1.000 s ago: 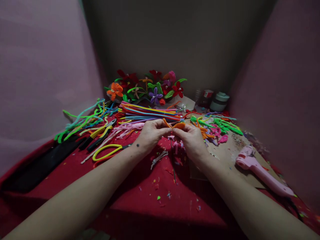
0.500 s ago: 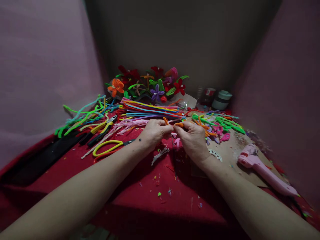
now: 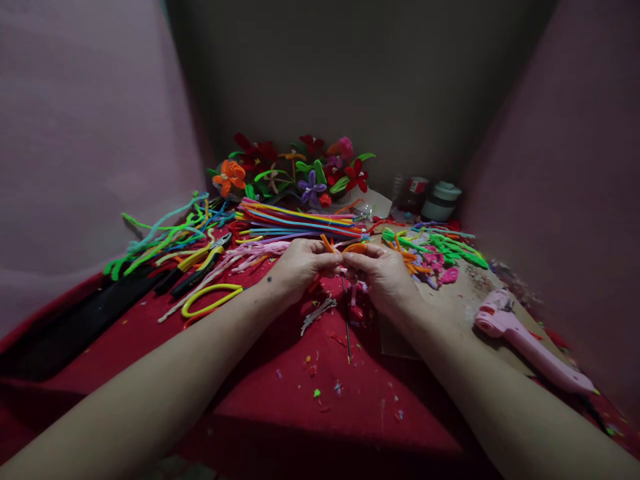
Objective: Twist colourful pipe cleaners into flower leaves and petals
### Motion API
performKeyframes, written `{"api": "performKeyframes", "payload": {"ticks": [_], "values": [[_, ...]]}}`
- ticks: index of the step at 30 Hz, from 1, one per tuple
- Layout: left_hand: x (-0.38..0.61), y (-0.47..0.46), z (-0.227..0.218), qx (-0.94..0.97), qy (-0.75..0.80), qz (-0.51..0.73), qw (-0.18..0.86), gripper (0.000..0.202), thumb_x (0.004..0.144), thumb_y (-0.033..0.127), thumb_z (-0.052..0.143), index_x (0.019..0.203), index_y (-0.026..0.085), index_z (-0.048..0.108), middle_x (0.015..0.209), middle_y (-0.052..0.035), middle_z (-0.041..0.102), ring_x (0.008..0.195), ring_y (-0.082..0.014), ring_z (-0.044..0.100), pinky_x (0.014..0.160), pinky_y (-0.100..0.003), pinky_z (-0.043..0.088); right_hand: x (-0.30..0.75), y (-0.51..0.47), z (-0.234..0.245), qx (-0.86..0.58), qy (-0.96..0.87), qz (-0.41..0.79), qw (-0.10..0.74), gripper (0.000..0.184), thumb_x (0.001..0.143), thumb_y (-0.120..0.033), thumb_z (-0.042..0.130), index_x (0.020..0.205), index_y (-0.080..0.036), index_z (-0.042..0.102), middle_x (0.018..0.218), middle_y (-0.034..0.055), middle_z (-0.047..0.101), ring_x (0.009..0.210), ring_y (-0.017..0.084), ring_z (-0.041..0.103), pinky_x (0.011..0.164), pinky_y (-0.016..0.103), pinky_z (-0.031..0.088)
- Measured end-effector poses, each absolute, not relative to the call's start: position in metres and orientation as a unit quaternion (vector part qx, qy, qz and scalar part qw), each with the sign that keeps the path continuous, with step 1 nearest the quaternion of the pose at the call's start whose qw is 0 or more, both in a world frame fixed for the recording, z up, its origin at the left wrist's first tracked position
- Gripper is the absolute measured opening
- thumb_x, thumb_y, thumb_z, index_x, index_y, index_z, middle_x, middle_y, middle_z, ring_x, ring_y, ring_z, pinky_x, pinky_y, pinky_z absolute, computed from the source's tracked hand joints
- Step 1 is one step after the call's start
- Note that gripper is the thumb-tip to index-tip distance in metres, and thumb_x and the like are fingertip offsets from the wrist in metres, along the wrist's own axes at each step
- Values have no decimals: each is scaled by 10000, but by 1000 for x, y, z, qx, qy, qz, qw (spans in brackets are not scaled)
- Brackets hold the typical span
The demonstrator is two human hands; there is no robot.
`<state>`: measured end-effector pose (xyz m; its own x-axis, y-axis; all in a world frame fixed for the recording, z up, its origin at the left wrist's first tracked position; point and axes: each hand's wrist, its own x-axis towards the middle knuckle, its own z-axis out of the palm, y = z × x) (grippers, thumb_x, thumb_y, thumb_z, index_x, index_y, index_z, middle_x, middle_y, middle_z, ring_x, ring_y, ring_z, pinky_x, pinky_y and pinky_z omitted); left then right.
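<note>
Close together over the middle of the table, my left hand (image 3: 305,265) and my right hand (image 3: 383,270) both pinch an orange pipe cleaner (image 3: 355,248). One end of it sticks up above my left thumb, and a bent part shows above my right fingers. A thin dark stem (image 3: 347,320) with an orange tip stands or hangs below my fingertips; where it joins is hidden. Beneath my hands lie a small bundle of pale grey strands (image 3: 319,312) and bits of pink pipe cleaner. Yellow-handled scissors (image 3: 207,298) rest beside my left forearm.
Bundled pipe cleaners (image 3: 300,220) lie behind my hands, with pipe-cleaner flowers (image 3: 311,188) further back. Pliers (image 3: 203,263) and loose green strands (image 3: 150,247) are on the left. At right are cardboard (image 3: 453,320), a pink glue gun (image 3: 525,337) and a lidded jar (image 3: 441,201).
My fingers have shifted slightly around the orange pipe cleaner, and its right part now curves in an arch. The view has moved a little; the dark stem shows more plainly below.
</note>
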<state>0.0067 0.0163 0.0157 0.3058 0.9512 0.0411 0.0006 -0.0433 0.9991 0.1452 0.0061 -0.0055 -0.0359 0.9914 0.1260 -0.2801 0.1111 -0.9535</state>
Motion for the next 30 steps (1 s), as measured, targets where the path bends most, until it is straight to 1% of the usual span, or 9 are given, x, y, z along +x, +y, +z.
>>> {"api": "performKeyframes", "payload": {"ticks": [3, 7, 11, 15, 18, 21, 24, 27, 30], "values": [[4, 18, 15, 585, 401, 412, 572, 78, 612, 163, 646, 667, 111, 667, 618, -22, 627, 557, -91, 522, 590, -229, 391, 146, 7, -6, -403, -452, 550, 576, 138, 584, -227, 665, 673, -126, 633, 543, 1, 592, 447, 76, 473, 445, 213, 337], [2, 23, 11, 570, 390, 420, 589, 51, 588, 132, 646, 634, 112, 659, 594, -20, 620, 544, -89, 524, 578, -225, 395, 145, 5, -3, -406, -481, 539, 559, 156, 601, -255, 654, 681, -125, 624, 554, 6, 606, 448, 78, 477, 438, 213, 331], [2, 24, 9, 556, 384, 421, 605, 65, 583, 153, 669, 616, 109, 634, 584, -19, 608, 523, -85, 517, 545, -219, 390, 144, 3, -1, -427, -511, 513, 542, 160, 618, -266, 641, 681, -119, 632, 561, 11, 613, 459, 83, 481, 456, 222, 340], [2, 21, 12, 560, 389, 424, 596, 106, 582, 154, 677, 662, 110, 623, 611, -10, 605, 532, -82, 522, 545, -213, 400, 144, 3, -1, -433, -519, 494, 547, 144, 631, -267, 614, 597, -128, 606, 494, -11, 568, 414, 73, 438, 425, 220, 298], [2, 19, 14, 597, 384, 416, 569, 120, 610, 166, 666, 709, 104, 635, 643, -18, 614, 565, -85, 530, 570, -213, 410, 144, 3, 0, -436, -517, 494, 546, 151, 636, -274, 605, 592, -130, 604, 485, -15, 557, 400, 67, 421, 413, 217, 285], [2, 19, 14, 597, 382, 404, 578, 110, 615, 175, 660, 697, 109, 626, 616, -11, 600, 516, -73, 497, 511, -202, 385, 144, 3, 0, -422, -504, 521, 545, 141, 626, -268, 613, 594, -131, 600, 488, -12, 555, 400, 66, 422, 410, 215, 298], [2, 22, 11, 547, 394, 394, 625, 95, 607, 165, 653, 671, 119, 600, 571, -3, 577, 455, -64, 469, 438, -190, 344, 144, 4, 0, -415, -485, 529, 559, 141, 624, -274, 632, 624, -136, 605, 514, -7, 571, 419, 72, 448, 421, 213, 322], [2, 25, 7, 509, 389, 392, 660, 89, 597, 139, 650, 641, 124, 575, 563, -9, 576, 455, -67, 483, 430, -185, 353, 146, 6, -1, -413, -452, 537, 580, 179, 644, -318, 634, 685, -144, 624, 557, 7, 600, 433, 87, 488, 422, 220, 350], [4, 25, 7, 490, 382, 402, 673, 116, 590, 120, 664, 661, 118, 573, 577, -14, 583, 467, -69, 500, 439, -182, 373, 147, 9, -2, -386, -428, 581, 574, 251, 684, -385, 608, 703, -137, 636, 568, 36, 622, 453, 108, 530, 433, 233, 391]]}}
